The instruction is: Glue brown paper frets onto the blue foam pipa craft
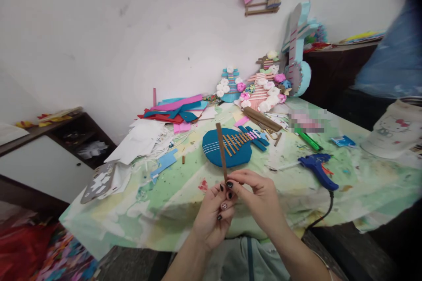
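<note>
A long, narrow brown strip [220,145] stands nearly upright in front of me. My left hand [212,213] pinches it near its lower end, fingers curled in. The fingertips of my right hand [259,195] close on the same end, touching the left ones; the very end is hidden between them. Just beyond, a blue craft lute [211,160] lies flat on the table, partly covered by the strip. White lines run across its body, and short brown strips sit in a row up to its neck. A small brown piece [183,160] lies to its left.
A blue glue gun [318,169] lies on the right of the stained tablecloth [184,202], beyond it a green utility knife [310,140]. Scissors [272,131] and a brown sheet [262,118] are behind the lute. White paper scraps [135,140] pile up left; flowered craft instruments [231,88] stand behind.
</note>
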`<state>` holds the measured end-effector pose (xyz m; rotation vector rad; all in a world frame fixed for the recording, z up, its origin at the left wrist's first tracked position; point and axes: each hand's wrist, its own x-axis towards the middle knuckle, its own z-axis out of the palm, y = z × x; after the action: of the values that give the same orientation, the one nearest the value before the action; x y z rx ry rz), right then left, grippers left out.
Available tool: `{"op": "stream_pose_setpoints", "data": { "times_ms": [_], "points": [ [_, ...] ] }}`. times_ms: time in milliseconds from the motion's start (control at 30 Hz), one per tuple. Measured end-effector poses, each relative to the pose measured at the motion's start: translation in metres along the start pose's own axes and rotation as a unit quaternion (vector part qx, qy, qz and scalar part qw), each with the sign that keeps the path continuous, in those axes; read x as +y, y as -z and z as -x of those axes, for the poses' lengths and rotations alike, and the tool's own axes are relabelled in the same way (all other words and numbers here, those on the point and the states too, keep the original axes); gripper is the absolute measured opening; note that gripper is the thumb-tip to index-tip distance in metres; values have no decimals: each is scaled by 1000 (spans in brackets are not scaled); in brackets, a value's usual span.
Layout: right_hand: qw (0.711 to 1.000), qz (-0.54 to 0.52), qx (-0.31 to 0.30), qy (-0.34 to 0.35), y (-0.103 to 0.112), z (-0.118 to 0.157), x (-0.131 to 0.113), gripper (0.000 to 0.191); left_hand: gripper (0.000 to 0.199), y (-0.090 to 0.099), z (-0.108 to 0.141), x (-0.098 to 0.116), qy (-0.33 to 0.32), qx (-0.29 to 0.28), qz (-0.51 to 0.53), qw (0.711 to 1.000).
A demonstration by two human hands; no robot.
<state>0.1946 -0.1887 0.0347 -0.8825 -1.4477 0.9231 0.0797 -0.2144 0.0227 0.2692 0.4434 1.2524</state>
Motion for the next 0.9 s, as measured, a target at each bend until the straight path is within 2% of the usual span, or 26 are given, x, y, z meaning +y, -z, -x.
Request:
{"op": "stream_pose_setpoints", "data": {
  "times_ms": [167,333,400,467,533,567,600,667,700,800,900],
  "points": [
    [999,-3,-20,-40,1,5,-2,11,21,4,3,-2,14,2,0,1000],
    [998,55,3,-22,1,3,-7,11,23,3,0,-6,16,-4,-20,1000],
    [998,68,3,-8,3,-1,-7,10,27,5,-2,-7,25,-15,-63,998],
    [997,73,4,5,10,-6,-5,10,32,8,-8,-2,30,-34,-161,986],
    [995,91,22,14,21,-12,-1,12,39,13,-21,16,4,-45,-317,947],
    [994,107,35,17,27,-15,1,13,40,15,-31,31,-40,-33,-409,911],
    [991,126,48,19,34,-18,3,14,39,18,-45,47,-108,0,-504,857],
    [984,167,64,24,47,-23,8,15,32,22,-79,85,-270,94,-646,707],
    [980,185,68,30,52,-25,12,15,29,23,-100,104,-293,118,-659,682],
    [969,229,63,65,61,-28,23,15,32,25,-162,146,-290,129,-680,662],
    [958,267,46,97,64,-27,34,14,41,25,-210,163,-238,97,-695,672]
  ]
}}
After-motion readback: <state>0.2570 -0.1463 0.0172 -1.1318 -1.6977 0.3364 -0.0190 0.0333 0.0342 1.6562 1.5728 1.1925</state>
